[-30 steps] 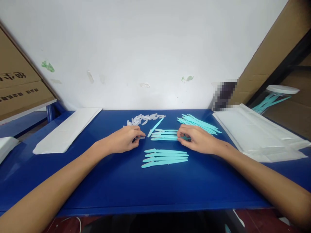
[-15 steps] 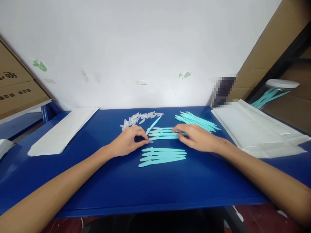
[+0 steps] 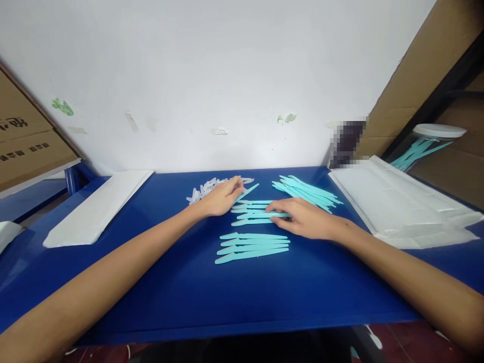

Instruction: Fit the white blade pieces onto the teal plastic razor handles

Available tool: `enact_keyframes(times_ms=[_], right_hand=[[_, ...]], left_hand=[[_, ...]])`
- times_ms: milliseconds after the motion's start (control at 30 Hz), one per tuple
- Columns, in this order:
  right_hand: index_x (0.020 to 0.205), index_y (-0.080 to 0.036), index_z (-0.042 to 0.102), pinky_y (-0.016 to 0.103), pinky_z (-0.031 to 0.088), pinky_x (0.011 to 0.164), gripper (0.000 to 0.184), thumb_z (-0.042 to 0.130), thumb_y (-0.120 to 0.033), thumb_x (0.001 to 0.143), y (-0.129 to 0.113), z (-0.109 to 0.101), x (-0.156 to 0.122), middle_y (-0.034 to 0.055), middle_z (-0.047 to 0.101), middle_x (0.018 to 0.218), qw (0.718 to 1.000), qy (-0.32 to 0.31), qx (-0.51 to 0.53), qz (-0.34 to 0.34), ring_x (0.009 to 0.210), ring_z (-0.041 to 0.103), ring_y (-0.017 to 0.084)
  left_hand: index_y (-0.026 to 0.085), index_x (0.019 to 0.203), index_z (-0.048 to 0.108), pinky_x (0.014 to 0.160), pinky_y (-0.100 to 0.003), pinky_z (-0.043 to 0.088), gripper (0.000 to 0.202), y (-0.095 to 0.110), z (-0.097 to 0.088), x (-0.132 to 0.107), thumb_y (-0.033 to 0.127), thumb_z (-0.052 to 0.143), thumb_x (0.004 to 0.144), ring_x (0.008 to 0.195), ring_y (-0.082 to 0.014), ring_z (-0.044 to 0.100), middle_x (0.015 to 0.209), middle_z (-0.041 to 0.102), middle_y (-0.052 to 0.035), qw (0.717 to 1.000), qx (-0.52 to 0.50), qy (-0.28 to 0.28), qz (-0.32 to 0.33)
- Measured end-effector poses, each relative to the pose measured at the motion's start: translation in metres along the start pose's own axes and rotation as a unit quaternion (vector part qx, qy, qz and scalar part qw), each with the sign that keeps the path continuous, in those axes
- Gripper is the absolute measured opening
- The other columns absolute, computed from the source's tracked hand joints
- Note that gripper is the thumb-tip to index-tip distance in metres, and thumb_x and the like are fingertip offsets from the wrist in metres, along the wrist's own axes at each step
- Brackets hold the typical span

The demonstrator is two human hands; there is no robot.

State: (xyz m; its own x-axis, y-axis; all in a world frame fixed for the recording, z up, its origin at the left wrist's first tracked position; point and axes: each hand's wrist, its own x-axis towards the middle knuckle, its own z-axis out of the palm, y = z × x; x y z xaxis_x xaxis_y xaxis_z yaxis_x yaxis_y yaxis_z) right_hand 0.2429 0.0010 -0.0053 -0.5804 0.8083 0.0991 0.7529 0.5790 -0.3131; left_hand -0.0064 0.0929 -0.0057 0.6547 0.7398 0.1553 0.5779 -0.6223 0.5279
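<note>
On the blue table (image 3: pixel 189 282) my left hand (image 3: pixel 221 196) reaches to the pile of small clear plastic caps (image 3: pixel 206 187), its fingertips pinched at the pile's right end beside a single slanted teal stick (image 3: pixel 247 191). What it pinches is too small to name. My right hand (image 3: pixel 302 218) lies on the right ends of a short row of teal plastic sticks (image 3: pixel 251 210), with its fingers curled over them. A second neat row of teal sticks (image 3: pixel 251 246) lies nearer to me, untouched. A loose heap of teal sticks (image 3: pixel 306 190) lies behind my right hand.
A stack of white sheets (image 3: pixel 96 206) lies at the left and a larger white stack (image 3: pixel 397 199) at the right. A clear jar with a white lid (image 3: pixel 434 141) holds more teal sticks. Cardboard boxes (image 3: pixel 26 136) stand at the left; a white wall is behind.
My left hand has moved away from the left ends of the stick row, up to the pile of clear caps. My right hand has stayed on the row.
</note>
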Motion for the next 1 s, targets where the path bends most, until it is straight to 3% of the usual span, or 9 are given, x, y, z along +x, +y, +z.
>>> enact_keyframes(times_ms=[67, 200, 367, 533, 667, 800, 1000], right_hand=[[0.120, -0.020, 0.064, 0.032, 0.048, 0.075, 0.031, 0.047, -0.033, 0.098, 0.002, 0.002, 0.001, 0.0086, 0.073, 0.112, 1.000, 0.013, 0.008, -0.005, 0.087, 0.068, 0.022], [0.119, -0.020, 0.065, 0.034, 0.049, 0.079, 0.030, 0.048, -0.033, 0.099, 0.008, 0.008, 0.004, 0.0085, 0.073, 0.114, 0.999, 0.038, 0.027, -0.017, 0.093, 0.069, 0.023], [0.120, -0.019, 0.065, 0.035, 0.050, 0.080, 0.032, 0.046, -0.035, 0.100, 0.011, 0.020, 0.013, 0.0099, 0.072, 0.115, 0.996, 0.083, 0.011, -0.014, 0.096, 0.069, 0.025], [0.122, -0.019, 0.062, 0.037, 0.049, 0.083, 0.033, 0.040, -0.034, 0.102, 0.005, 0.019, 0.016, 0.0108, 0.071, 0.119, 0.995, 0.097, 0.007, -0.021, 0.100, 0.067, 0.026], [0.118, -0.020, 0.061, 0.034, 0.047, 0.077, 0.031, 0.038, -0.034, 0.103, 0.001, 0.009, 0.006, 0.0094, 0.072, 0.111, 0.995, 0.099, 0.008, -0.012, 0.091, 0.067, 0.023], [0.111, -0.020, 0.062, 0.031, 0.045, 0.071, 0.025, 0.044, -0.033, 0.100, -0.001, 0.001, -0.002, 0.0069, 0.074, 0.096, 0.996, 0.083, 0.016, 0.002, 0.077, 0.065, 0.020], [0.110, -0.020, 0.065, 0.029, 0.040, 0.065, 0.025, 0.047, -0.031, 0.097, -0.005, 0.000, -0.002, 0.0053, 0.074, 0.091, 0.998, 0.058, 0.010, 0.002, 0.070, 0.062, 0.018]], left_hand=[[0.022, 0.095, 0.046, 0.070, -0.032, 0.042, 0.020, 0.007, 0.002, 0.011, 0.038, 0.036, 0.102, 0.077, -0.0196, 0.056, 0.088, 0.062, -0.0030, 1.000, -0.010, -0.012, 0.004], [0.022, 0.097, 0.047, 0.079, -0.033, 0.044, 0.018, 0.015, 0.005, 0.014, 0.036, 0.037, 0.102, 0.091, -0.0206, 0.061, 0.101, 0.069, -0.0053, 0.997, -0.061, -0.028, 0.031], [0.021, 0.098, 0.058, 0.090, -0.037, 0.043, 0.023, 0.002, -0.004, -0.011, 0.038, 0.043, 0.101, 0.103, -0.0232, 0.056, 0.108, 0.067, -0.0062, 0.990, 0.051, 0.065, 0.114], [0.020, 0.092, 0.065, 0.083, -0.035, 0.045, 0.022, -0.005, -0.011, -0.048, 0.037, 0.052, 0.098, 0.088, -0.0203, 0.059, 0.092, 0.069, -0.0043, 0.986, 0.053, 0.130, 0.089], [0.020, 0.091, 0.068, 0.077, -0.032, 0.047, 0.020, -0.003, -0.011, -0.069, 0.034, 0.056, 0.096, 0.085, -0.0187, 0.061, 0.090, 0.069, -0.0041, 0.990, 0.045, 0.087, 0.106], [0.021, 0.089, 0.069, 0.074, -0.031, 0.046, 0.018, -0.002, -0.008, -0.073, 0.032, 0.057, 0.095, 0.081, -0.0174, 0.060, 0.085, 0.068, -0.0031, 0.991, 0.058, 0.018, 0.120], [0.021, 0.091, 0.072, 0.073, -0.029, 0.046, 0.018, -0.006, -0.004, -0.068, 0.031, 0.058, 0.095, 0.081, -0.0169, 0.060, 0.085, 0.067, -0.0032, 0.992, 0.042, 0.019, 0.114]])
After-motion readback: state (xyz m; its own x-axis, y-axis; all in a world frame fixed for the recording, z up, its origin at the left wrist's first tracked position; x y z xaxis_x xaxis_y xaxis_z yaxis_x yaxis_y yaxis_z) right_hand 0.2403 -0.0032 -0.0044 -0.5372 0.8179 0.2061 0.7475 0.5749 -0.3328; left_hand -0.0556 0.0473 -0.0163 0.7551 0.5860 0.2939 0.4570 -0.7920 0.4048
